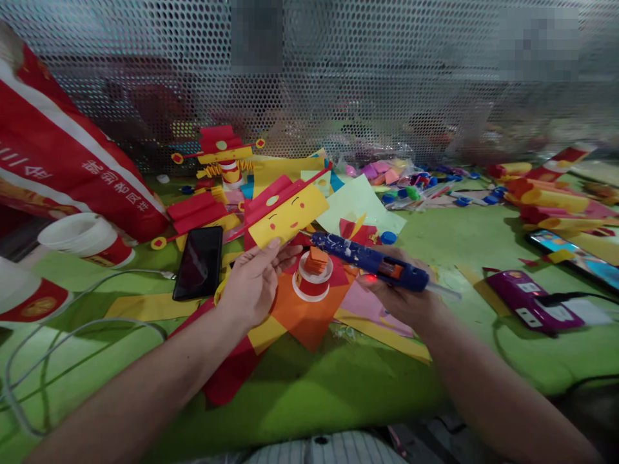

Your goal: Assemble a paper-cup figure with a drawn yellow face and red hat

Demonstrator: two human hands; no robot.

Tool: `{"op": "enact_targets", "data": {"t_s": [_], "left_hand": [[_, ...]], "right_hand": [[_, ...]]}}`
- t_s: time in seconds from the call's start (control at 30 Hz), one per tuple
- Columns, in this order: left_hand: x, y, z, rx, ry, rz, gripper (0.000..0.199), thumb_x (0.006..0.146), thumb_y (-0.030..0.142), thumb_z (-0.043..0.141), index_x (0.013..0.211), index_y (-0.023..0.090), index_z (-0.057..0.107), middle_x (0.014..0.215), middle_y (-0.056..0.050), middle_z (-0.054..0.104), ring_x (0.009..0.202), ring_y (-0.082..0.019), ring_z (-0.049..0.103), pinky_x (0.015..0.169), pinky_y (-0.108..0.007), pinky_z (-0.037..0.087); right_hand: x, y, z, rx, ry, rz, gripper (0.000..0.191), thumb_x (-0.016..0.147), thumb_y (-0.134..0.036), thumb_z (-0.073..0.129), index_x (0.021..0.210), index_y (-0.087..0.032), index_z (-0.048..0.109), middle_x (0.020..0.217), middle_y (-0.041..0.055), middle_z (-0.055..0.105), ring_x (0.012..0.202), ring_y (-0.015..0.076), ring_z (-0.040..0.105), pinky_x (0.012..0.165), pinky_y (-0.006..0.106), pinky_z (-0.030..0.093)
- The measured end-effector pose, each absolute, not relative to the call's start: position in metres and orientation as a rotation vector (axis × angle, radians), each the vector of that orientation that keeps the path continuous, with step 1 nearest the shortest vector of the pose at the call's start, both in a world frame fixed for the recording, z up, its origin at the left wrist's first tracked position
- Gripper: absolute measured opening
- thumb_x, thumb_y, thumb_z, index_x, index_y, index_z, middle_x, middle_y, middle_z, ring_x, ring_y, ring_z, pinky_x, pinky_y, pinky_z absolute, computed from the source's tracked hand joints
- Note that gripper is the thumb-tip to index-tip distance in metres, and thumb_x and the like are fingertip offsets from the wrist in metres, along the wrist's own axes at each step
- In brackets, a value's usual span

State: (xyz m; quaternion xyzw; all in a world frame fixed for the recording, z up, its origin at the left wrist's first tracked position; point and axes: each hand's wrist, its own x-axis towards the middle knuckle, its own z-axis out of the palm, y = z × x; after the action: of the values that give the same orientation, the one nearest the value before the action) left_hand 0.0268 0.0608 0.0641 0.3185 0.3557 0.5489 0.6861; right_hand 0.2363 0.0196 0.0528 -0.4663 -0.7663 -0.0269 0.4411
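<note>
Backdrop: perforated metal screen [348, 38] standing along the far edge of a green-topped desk [430, 232].
Left hand: the person's left hand [256, 274] pinches the lower edge of a yellow paper face [290, 216] between thumb and fingers.
Paper face: held above the middle of the desk, tilted, its right end higher; it has drawn eyes, pink-red cheeks and a red paper hat [271, 200].
Right hand: the person's right hand [401, 293] is closed around a blue glue gun [360, 254], a small red light glowing by the fingers; a clear glue stick juts from the back.
Nozzle: points toward the left hand, just below the face; whether it touches the paper cannot be told.
Cup: a red-and-white paper cup [312, 287] near the middle of the desk, with folded orange paper [317, 260] on top.
Far edge: a figure with a similar red hat [225, 154] left of centre; bagged colourful pieces [380, 169] right of centre.
Left edge: a big red bag [77, 142] leaning at the far corner, stacked cups [87, 235] beside it; a black phone [198, 264] farther in, joined to a white cable [116, 274].
Right edge: purple power strip [532, 299], a second phone [580, 258] and rolled coloured papers [556, 193] toward the far corner.
</note>
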Motion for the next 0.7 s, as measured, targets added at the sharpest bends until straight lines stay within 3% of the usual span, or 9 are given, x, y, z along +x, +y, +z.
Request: {"op": "enact_targets", "data": {"t_s": [0.27, 0.47, 0.7], "left_hand": [[0.0267, 0.0608, 0.0642, 0.683, 0.784, 1.235, 0.013, 0.062, 0.029, 0.074, 0.067, 0.018, 0.068, 0.074, -0.002, 0.071, 0.078, -0.018, 0.066, 0.082, -0.034, 0.048], [0.0266, 0.0591, 0.0656, 0.717, 0.8, 1.221, 0.018, 0.063, 0.031, 0.074, 0.075, 0.018, 0.069, 0.079, -0.004, 0.072, 0.083, -0.019, 0.067, 0.087, -0.035, 0.046], [0.0273, 0.0588, 0.0646, 0.73, 0.774, 1.242, 0.016, 0.061, 0.031, 0.076, 0.066, 0.018, 0.068, 0.076, -0.003, 0.072, 0.082, -0.019, 0.067, 0.085, -0.034, 0.048]], "right_hand": [[0.2321, 0.0195, 0.0542, -1.105, -1.953, -0.179, 0.019, 0.081, -0.037, 0.056, 0.096, -0.026, 0.052, 0.071, 0.0001, 0.067, 0.055, 0.0164, 0.064, 0.049, 0.026, 0.047], [0.2334, 0.0179, 0.0538, -1.151, -1.914, -0.132, 0.019, 0.082, -0.039, 0.055, 0.094, -0.025, 0.053, 0.07, 0.0003, 0.067, 0.056, 0.017, 0.065, 0.049, 0.026, 0.046], [0.232, 0.0177, 0.0549, -1.127, -1.94, -0.232, 0.019, 0.084, -0.04, 0.053, 0.095, -0.025, 0.052, 0.071, 0.0012, 0.069, 0.058, 0.017, 0.067, 0.051, 0.025, 0.049]]}}
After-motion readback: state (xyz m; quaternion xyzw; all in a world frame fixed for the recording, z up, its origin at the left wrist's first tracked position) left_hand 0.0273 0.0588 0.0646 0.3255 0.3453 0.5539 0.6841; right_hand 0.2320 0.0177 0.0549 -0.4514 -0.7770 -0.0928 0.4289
